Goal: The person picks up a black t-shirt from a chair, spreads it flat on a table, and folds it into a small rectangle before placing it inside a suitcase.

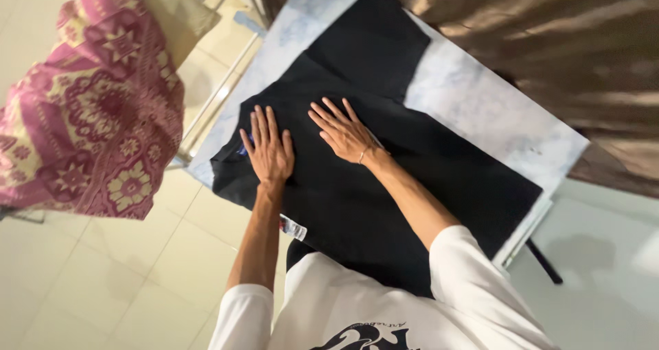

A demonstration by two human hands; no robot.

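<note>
Black garment [384,178] spread flat on pale marbled counter [480,109]. Left hand [269,151] and right hand [347,133] side by side, palms down on cloth, fingers [261,125] splayed, gripping nothing. Garment lies beneath fingers. White tag [293,228] at near edge.

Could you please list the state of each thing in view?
Black cotton T-shirt: spread flat on the table, one sleeve out.
Left hand: open, palm down on the shirt.
Right hand: open, palm down on the shirt.
Pale marbled table: partly covered.
Pink patterned cloth: hanging draped.
</note>
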